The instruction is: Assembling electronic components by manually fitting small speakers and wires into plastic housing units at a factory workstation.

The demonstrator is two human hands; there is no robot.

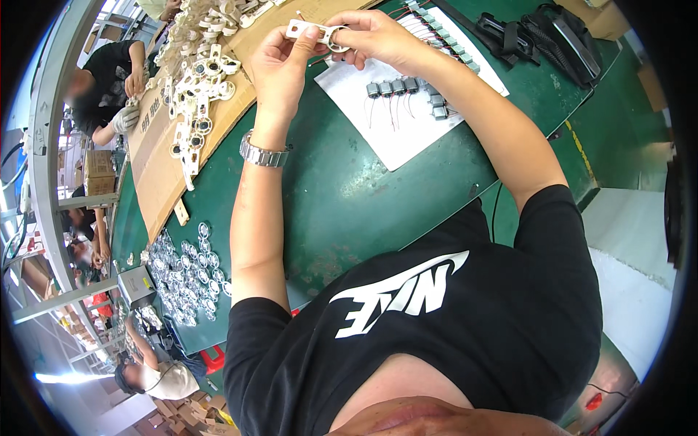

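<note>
A white plastic housing with a ring at one end (pixel 295 29) is held up between both hands over the far edge of the green table. My left hand (pixel 285 67) pinches its narrow end, thumb on top. The fingers of my right hand (pixel 379 38) are closed around the ring end, partly covering it. Thin reddish wires show beside the housing; where they attach is hidden. Just beyond my right hand, small grey motors (pixel 392 87) with red and black leads lie in rows on a white sheet (pixel 396 149).
Similar white housings (pixel 196 120) are heaped on a cardboard sheet (pixel 156 185) at the left. Shiny ring-shaped parts (pixel 190 280) lie nearer, at lower left. A black bag (pixel 560 43) rests at the far right. Co-workers, one a person in black (pixel 109 83), sit beyond the left side.
</note>
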